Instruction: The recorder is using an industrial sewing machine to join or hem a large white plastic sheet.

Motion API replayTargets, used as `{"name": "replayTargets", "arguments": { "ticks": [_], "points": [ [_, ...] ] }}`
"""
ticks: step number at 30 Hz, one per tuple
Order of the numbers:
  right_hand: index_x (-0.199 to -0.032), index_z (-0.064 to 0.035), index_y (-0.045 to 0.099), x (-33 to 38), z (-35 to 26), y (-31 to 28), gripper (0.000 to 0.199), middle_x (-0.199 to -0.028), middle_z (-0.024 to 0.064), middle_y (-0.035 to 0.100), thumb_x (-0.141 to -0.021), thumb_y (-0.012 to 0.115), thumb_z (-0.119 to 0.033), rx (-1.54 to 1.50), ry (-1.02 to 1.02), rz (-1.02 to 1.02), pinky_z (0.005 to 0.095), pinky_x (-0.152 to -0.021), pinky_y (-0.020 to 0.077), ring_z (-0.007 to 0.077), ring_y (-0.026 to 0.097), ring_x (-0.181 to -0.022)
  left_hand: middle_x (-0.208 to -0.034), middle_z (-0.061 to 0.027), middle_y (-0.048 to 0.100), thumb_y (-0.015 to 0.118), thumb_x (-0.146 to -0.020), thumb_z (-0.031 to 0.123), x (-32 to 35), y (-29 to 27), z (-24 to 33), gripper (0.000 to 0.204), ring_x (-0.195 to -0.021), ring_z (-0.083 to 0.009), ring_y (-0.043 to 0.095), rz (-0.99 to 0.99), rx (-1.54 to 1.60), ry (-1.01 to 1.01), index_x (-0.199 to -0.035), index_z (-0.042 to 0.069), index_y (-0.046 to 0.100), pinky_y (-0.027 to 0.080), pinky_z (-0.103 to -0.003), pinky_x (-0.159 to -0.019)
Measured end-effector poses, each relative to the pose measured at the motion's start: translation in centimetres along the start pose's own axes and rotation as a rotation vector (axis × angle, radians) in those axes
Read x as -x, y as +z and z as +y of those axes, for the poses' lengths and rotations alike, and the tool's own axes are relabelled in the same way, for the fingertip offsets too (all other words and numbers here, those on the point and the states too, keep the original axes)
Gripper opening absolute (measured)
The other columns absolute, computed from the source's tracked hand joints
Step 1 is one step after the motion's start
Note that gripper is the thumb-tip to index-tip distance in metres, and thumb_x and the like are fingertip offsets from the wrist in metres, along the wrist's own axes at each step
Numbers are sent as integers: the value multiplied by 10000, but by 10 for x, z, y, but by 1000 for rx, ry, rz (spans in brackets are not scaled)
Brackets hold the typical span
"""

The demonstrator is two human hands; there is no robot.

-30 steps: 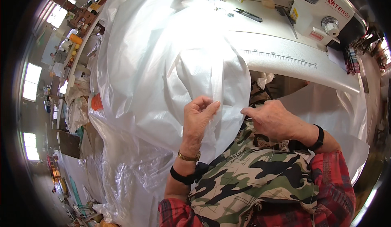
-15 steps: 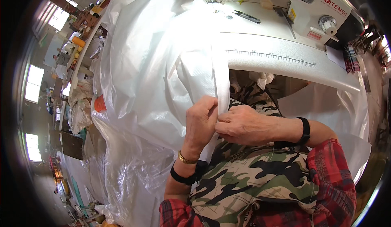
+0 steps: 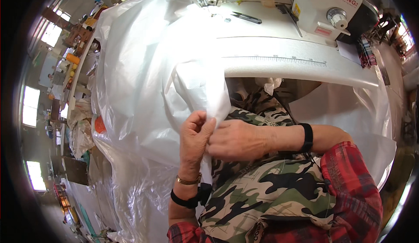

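A large sheet of white woven plastic (image 3: pixel 135 81) covers the left of the sewing table and hangs over its front edge toward my lap. My left hand (image 3: pixel 194 138) pinches the sheet's folded edge between thumb and fingers. Right beside it, my right hand (image 3: pixel 238 140) is closed at the same edge, its fingertips partly hidden behind the left hand. From the hands the folded strip runs up toward the needle area of a white sewing machine (image 3: pixel 279 7), where bright glare washes out detail.
Black thread snips (image 3: pixel 246 17) lie on the machine bed, right of the needle. A printed ruler scale (image 3: pixel 279 59) runs along the table's front. Crumpled clear plastic (image 3: pixel 144 190) hangs at the lower left. Shelves with thread cones (image 3: pixel 73 59) stand at the far left.
Both hands have moved slightly left and down along the edge. The strip, earlier straight and taut, now bends and flares above them. The whole view has shifted a little.
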State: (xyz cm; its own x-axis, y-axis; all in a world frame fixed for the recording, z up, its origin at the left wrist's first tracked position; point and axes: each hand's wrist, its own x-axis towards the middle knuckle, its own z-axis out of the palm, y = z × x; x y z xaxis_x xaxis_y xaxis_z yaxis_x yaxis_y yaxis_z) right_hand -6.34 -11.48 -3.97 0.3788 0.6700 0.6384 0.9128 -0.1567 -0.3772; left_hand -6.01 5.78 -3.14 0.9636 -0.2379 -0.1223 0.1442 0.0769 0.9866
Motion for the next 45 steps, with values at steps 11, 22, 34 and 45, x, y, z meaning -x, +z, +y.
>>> {"name": "replayTargets", "arguments": {
  "ticks": [11,22,34,45],
  "points": [
    [-1157,-8,648,-90,93,107,374,-1137,215,662,-840,629,-206,-730,271,248,393,-935,468,308,612,-1088,-698,26,583,664,-883,42,-41,-18,153,90,-642,-27,472,-72,-770,351,-834,-20,623,386,-202,-577],
    [-962,-32,662,-80,61,146,222,-991,194,678,-843,614,-212,-431,248,-119,436,-813,508,331,644,-977,-679,-113,610,632,-828,67,-20,-19,72,109,-648,-308,587,-407,-1497,716,-729,60,588,441,-418,-793],
    [-900,-98,616,-22,87,-25,136,-898,71,578,-823,649,-206,277,-30,-117,343,-857,450,227,566,-903,-759,10,653,635,-934,69,-2,-24,-53,97,-673,-49,580,277,-267,-2,-878,-9,655,455,-216,-600],
    [-952,-133,622,-20,94,-16,134,-948,1,555,-843,604,-210,210,-229,-340,362,-906,411,179,524,-978,-840,-9,670,678,-889,50,2,-31,-56,68,-741,-50,589,113,362,-215,-898,-17,674,458,-176,-684]
  ]
}}
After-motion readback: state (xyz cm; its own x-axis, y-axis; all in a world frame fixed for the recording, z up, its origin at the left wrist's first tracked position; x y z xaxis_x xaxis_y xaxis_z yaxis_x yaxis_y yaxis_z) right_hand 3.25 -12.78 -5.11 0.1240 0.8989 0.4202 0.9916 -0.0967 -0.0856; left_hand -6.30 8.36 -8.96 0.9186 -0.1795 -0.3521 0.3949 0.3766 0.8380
